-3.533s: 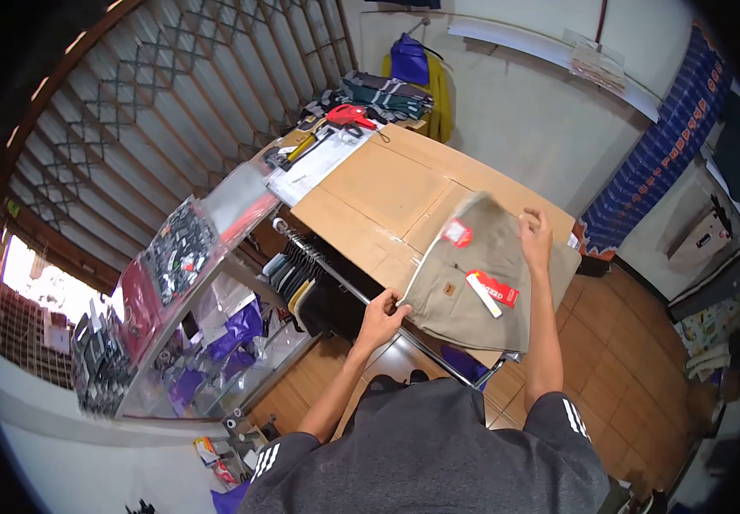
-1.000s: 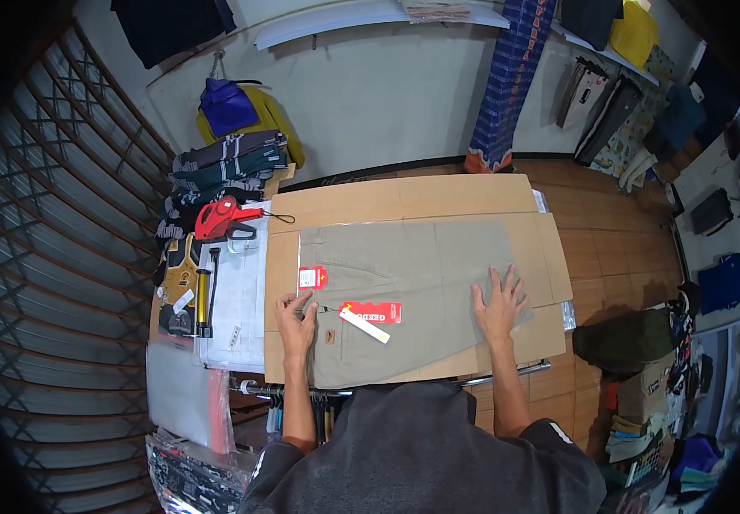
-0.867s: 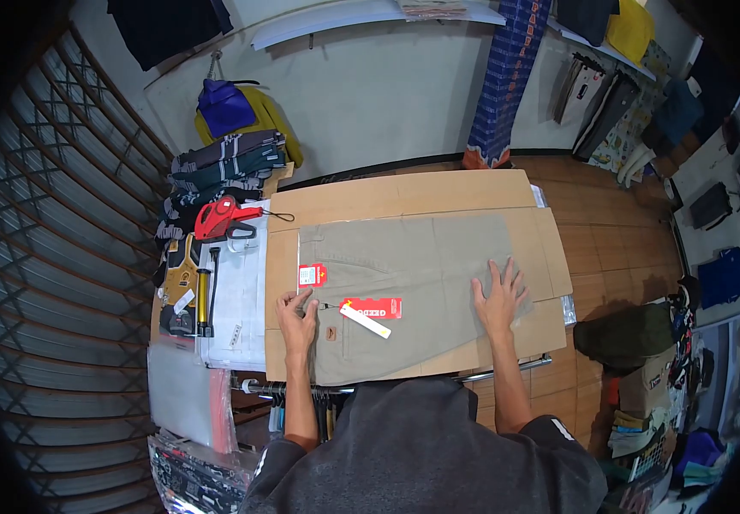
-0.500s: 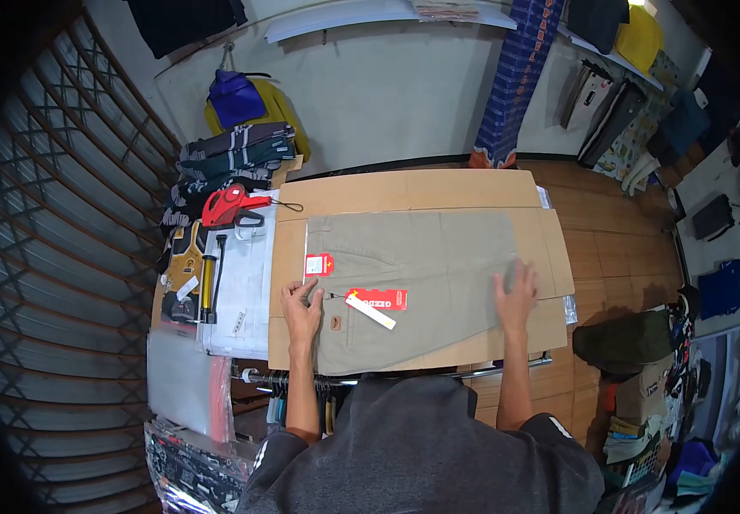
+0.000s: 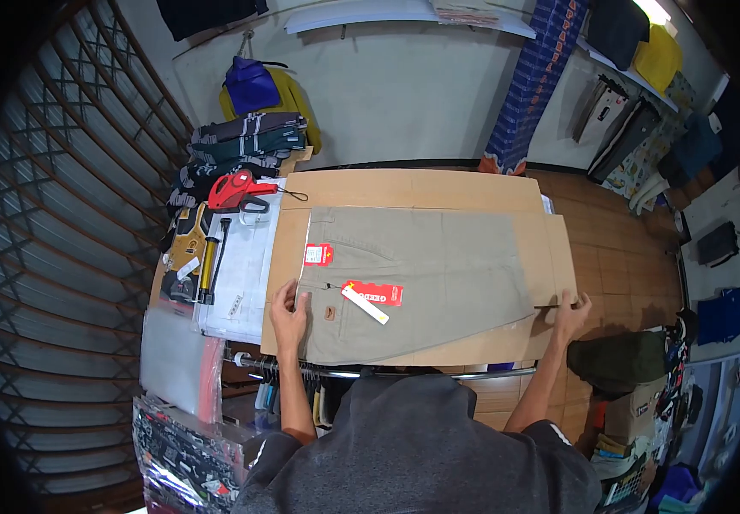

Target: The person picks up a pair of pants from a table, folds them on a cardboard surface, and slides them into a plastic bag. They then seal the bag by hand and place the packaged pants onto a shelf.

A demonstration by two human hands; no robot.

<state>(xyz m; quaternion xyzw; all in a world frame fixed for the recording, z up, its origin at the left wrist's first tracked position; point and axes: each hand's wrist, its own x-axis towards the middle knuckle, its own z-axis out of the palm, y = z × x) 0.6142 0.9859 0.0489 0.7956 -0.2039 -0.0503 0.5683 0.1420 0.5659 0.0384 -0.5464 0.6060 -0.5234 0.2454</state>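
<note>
Khaki trousers point(image 5: 426, 278) lie lengthwise between your hands, waistband left.
Your left hand point(image 5: 288, 314) presses flat on the waistband; your right hand point(image 5: 570, 312) rests open at the cardboard point(image 5: 404, 190) edge, gripping nothing.

both arms reach forward and spread wide apart. the left hand point(image 5: 288, 313) lies palm down with fingers extended forward, forearm nearly straight. the right hand point(image 5: 570, 310) sits far out to the side, fingers curled downward, forearm angled outward.
</note>
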